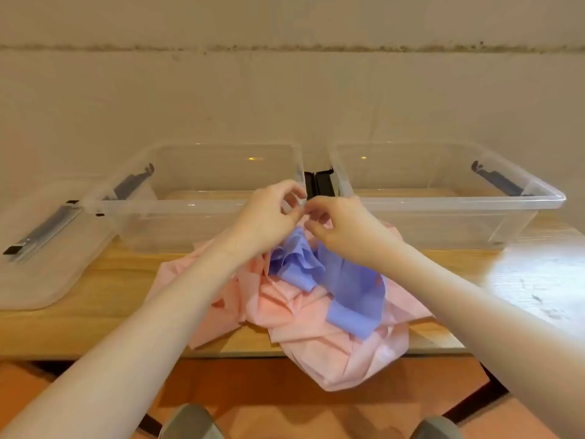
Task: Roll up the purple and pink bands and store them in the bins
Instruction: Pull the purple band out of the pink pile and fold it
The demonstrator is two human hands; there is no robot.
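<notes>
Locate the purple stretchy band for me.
The purple stretchy band lies centre-frame atop the crumpled pink bands, in front of both clear plastic bins.

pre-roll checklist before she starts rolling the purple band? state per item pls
1. Left hand and right hand both pinch the band's end: ok.
2. Purple band free of the pink bands: not ok, it lies tangled over them.
3. Left bin open, nothing in it: ok.
4. Right bin open, nothing in it: ok.
5. Pile fully on the table: not ok, pink hangs over the front edge.
6. Which band end the fingers hold: cannot tell, hidden by the hands.
</notes>
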